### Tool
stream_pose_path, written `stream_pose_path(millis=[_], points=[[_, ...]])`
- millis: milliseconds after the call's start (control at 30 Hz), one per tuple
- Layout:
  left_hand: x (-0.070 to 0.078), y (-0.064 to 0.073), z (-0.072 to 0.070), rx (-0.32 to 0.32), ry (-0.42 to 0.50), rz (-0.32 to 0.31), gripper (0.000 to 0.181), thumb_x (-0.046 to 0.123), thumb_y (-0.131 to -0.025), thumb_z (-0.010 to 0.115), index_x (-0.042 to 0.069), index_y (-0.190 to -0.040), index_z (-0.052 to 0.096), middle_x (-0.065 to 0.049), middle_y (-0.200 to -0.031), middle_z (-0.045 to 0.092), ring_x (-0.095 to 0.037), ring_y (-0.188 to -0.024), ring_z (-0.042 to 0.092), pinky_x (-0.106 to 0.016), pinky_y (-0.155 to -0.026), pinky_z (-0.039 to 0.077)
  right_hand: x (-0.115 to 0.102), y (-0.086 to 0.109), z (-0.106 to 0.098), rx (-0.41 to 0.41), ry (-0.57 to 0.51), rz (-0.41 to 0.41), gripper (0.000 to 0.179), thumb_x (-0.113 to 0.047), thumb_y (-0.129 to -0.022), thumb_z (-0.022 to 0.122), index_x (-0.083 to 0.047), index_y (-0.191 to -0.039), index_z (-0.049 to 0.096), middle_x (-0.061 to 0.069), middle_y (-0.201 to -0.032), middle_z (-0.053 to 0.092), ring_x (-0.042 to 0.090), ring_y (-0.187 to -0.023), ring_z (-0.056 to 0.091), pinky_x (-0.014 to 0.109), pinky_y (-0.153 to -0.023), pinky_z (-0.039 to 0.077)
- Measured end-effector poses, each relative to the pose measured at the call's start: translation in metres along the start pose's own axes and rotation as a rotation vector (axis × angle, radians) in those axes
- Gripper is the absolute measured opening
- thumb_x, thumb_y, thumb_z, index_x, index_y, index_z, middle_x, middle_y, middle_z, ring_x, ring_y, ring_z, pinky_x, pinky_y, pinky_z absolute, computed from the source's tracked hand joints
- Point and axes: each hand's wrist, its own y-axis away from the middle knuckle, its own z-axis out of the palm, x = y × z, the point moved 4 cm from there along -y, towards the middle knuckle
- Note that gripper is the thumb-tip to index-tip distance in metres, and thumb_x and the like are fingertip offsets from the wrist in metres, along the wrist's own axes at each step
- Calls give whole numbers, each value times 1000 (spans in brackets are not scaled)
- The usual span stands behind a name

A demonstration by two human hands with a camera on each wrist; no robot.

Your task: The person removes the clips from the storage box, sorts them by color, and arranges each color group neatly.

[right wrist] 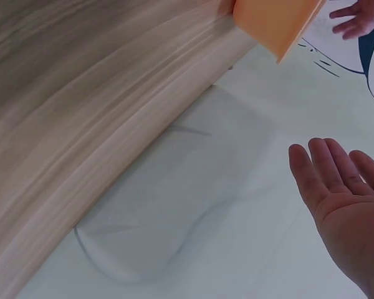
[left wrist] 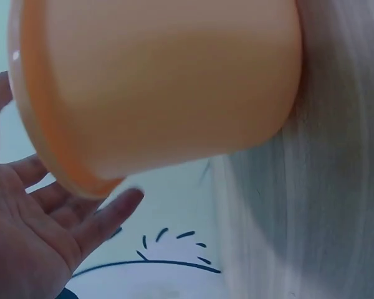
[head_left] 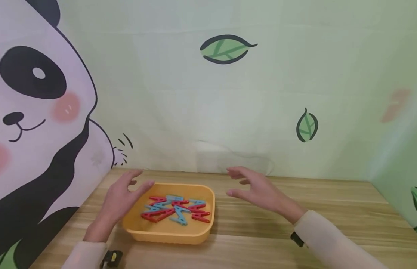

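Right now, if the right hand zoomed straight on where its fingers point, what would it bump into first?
Probably the green backdrop: the right hand points forward and leftward, and in the head view its line passes beyond the yellow tray. Depth is hard to judge, though.

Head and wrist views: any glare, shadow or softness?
Head view: pale streak on the backdrop at far right, clothespins slightly soft; left wrist view: shadow on the wooden tabletop beside the orange tub; right wrist view: tabletop rather dim, right hand fairly clear.
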Motion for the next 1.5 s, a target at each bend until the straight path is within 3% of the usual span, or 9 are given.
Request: stream_pose_path(millis=[267, 533, 700, 933, 1233, 1500], points=[[-23, -2, 0, -25, 68, -44, 60, 42, -98, 79, -1, -138, 66, -24, -136, 67, -41, -114, 70, -51, -90, 61, 0, -9, 8, -53, -7, 8, 62, -32, -98, 79, -5, -149, 56, 13, -145, 64, 31, -128, 62, 47, -107, 52], [-48, -2, -2, -48, 139, -78, 41, 29, -97, 81, -2, -124, 75, -18, -115, 76, -27, -92, 72, -30, -72, 60, -1, -17, 20, -109, 21, -21, 57, -28, -100, 77, 0, -146, 58, 16, -142, 65, 33, -126, 63, 49, -105, 53], [-58, -1, 1, -75, 170, -81, 36, 22, -97, 81, -3, -123, 75, -17, -112, 77, -25, -89, 71, -27, -68, 59, -5, -22, 27, -132, 72, -37, 52, -23, -100, 77, 0, -144, 60, 17, -139, 67, 33, -125, 64, 51, -104, 53], [-63, 0, 1, -79, 253, -108, 37, 19, -97, 80, -4, -125, 74, -16, -114, 77, -21, -88, 68, -28, -69, 59, -12, -30, 35, -169, 97, -64, 44, -15, -99, 78, 0, -138, 65, 14, -134, 70, 30, -121, 66, 52, -102, 55], [-63, 1, 2, -82, 326, -154, 40, 20, -96, 81, -4, -127, 74, -18, -118, 77, -22, -95, 72, -27, -75, 60, -20, -43, 47, -241, 43, -96, 34, -16, -99, 79, -1, -128, 72, 12, -124, 74, 28, -114, 70, 46, -99, 57], [-63, 3, 2, -69, 340, -155, 39, 17, -95, 82, -5, -126, 74, -18, -117, 77, -20, -92, 72, -26, -73, 60, -20, -57, 63, -376, -16, -87, 23, -11, -96, 80, -6, -118, 76, 9, -116, 76, 21, -106, 71, 29, -92, 58]])
